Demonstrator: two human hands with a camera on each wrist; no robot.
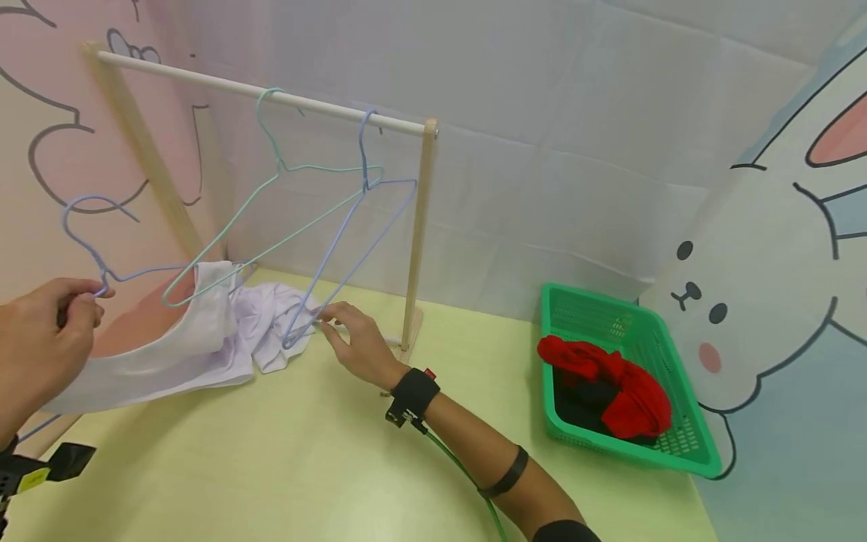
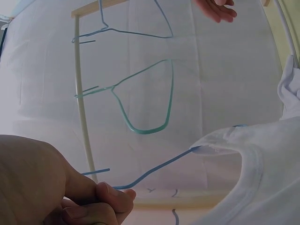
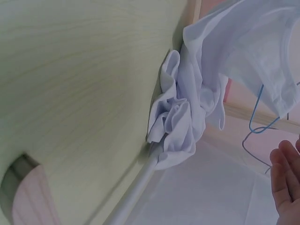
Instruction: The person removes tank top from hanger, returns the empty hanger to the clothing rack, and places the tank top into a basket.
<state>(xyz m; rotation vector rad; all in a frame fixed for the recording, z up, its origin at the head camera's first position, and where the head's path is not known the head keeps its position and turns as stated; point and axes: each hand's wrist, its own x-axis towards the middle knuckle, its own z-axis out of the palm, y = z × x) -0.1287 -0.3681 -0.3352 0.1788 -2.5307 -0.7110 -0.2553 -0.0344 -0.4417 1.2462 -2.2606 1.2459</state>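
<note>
My left hand [image 1: 47, 339] pinches a blue clothes hanger [image 2: 159, 167] just below its hook, with the thumb against the fingers. A white shirt [image 1: 217, 339] hangs on this hanger, its neckline towards the left hand. The shirt's far end lies bunched on the table, over the rack's low white bar [image 3: 131, 192]. My right hand [image 1: 362, 346] is beside that bunched end, near a second blue hanger [image 1: 364, 169]. Its fingers [image 3: 281, 183] are extended, apart from the cloth in the right wrist view, and nothing shows in them.
A wooden rack with a white rod [image 1: 203, 79] stands at the back left. A mint-green hanger [image 2: 171, 98] and the second blue hanger hang from it. On the right, a green basket [image 1: 550, 391] holds red cloth [image 1: 640, 399] and black cloth [image 1: 576, 399].
</note>
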